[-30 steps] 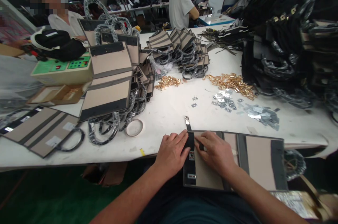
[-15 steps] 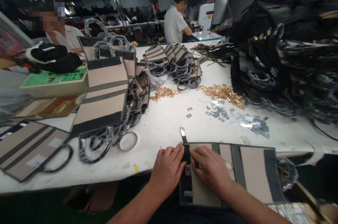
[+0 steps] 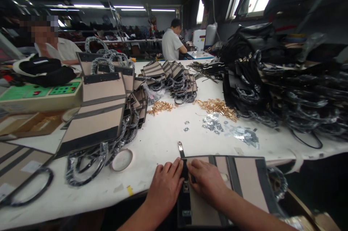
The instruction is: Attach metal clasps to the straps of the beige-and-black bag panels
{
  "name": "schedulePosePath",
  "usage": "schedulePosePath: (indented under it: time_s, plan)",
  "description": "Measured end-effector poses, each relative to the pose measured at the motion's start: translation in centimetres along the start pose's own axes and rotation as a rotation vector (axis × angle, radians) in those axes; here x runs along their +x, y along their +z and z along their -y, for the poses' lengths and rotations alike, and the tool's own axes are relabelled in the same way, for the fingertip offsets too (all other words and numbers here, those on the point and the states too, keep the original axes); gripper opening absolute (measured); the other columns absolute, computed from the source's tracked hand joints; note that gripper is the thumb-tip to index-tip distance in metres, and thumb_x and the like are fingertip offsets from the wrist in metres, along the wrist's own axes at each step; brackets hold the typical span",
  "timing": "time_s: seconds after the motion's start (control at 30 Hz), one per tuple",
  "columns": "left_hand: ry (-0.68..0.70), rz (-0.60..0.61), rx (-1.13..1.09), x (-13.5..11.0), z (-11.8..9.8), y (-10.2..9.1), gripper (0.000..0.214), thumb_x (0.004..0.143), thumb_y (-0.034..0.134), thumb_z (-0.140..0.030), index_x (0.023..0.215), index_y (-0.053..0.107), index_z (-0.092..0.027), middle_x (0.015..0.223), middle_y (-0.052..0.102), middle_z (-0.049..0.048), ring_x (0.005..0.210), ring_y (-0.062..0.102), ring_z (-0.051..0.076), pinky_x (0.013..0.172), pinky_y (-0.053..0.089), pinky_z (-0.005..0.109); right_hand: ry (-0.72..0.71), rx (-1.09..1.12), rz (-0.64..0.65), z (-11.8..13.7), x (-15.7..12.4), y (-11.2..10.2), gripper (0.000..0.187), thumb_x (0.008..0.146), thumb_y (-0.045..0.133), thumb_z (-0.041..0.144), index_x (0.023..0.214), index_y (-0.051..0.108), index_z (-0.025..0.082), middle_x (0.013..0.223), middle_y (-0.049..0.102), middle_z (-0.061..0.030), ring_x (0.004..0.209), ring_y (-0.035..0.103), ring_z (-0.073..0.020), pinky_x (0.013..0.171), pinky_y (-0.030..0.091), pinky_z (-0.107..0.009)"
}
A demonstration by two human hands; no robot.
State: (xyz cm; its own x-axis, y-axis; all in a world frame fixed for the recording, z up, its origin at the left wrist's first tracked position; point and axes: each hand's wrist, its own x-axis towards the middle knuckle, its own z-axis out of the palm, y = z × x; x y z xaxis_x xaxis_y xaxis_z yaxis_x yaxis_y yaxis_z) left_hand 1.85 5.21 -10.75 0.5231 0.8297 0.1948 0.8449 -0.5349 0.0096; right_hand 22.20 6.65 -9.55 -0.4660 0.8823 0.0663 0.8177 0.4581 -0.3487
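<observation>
A beige bag panel with dark trim [image 3: 244, 176] lies at the near edge of the white table [image 3: 168, 136]. A dark strap with a metal tip [image 3: 180, 148] runs up its left side. My left hand [image 3: 164, 187] lies flat with its fingers stretched against the strap's left edge. My right hand [image 3: 206, 182] rests on the panel with its fingertips curled and pinching the strap from the right. A small metal fitting [image 3: 186, 186] shows on the strap between the two hands.
A tape roll [image 3: 121, 160] and stacked beige panels with wrapped handles [image 3: 100, 115] sit to the left. Gold hardware piles [image 3: 216, 106], silver plates [image 3: 246, 135] and black bags [image 3: 285, 78] lie beyond. A green-topped machine [image 3: 40, 95] stands far left. One person [image 3: 58, 48] sits left; another [image 3: 171, 44] stands at the back.
The view has tilted upward, so my hands and the panel sit lower in the picture. Both hands stay on the strap in nearly the same pose.
</observation>
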Motion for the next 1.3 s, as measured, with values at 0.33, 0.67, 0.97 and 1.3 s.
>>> schedulePosePath:
  time_s: [0.33,0.67,0.97,1.3]
  plan:
    - [-0.003,-0.127,-0.127,-0.3,1.0,0.8,0.047,0.1,0.059,-0.027,0.146,0.057,-0.02,0.149,0.062,0.0077,0.112,0.061,0.028,0.092,0.05,0.047,0.419,0.038,-0.099,-12.9,2.2,-7.6,0.027,0.098,0.055,0.034,0.11,0.079,0.028,0.112,0.079,-0.0027,0.102,0.073,-0.0227,0.087,0.052,-0.031]
    - [-0.017,-0.18,-0.196,-0.4,1.1,1.0,0.048,0.099,0.06,-0.028,0.147,0.058,-0.025,0.148,0.064,0.0066,0.113,0.062,0.028,0.092,0.051,0.046,0.663,-0.133,-0.069,-22.1,2.0,-7.7,0.039,0.089,0.064,0.055,0.114,0.082,0.031,0.118,0.078,-0.0083,0.104,0.07,-0.0307,0.077,0.048,-0.035]
    - [-0.028,-0.159,-0.201,-0.4,0.9,0.9,0.048,0.099,0.06,-0.028,0.147,0.055,-0.024,0.151,0.061,0.0056,0.115,0.061,0.029,0.094,0.047,0.048,0.586,-0.087,-0.053,-22.3,2.5,-8.2,0.023,0.088,0.064,0.038,0.091,0.081,0.023,0.102,0.079,-0.0087,0.098,0.068,-0.027,0.075,0.045,-0.032]
    - [-0.081,-0.084,-0.301,-0.6,0.4,0.2,0.049,0.098,0.065,-0.032,0.145,0.057,-0.022,0.151,0.06,0.0079,0.119,0.059,0.03,0.095,0.048,0.051,0.368,0.507,0.32,-8.7,2.2,-11.4,0.035,0.089,0.061,0.054,0.084,0.068,0.021,0.055,0.056,0.003,0.05,0.051,-0.0136,0.051,0.038,-0.025]
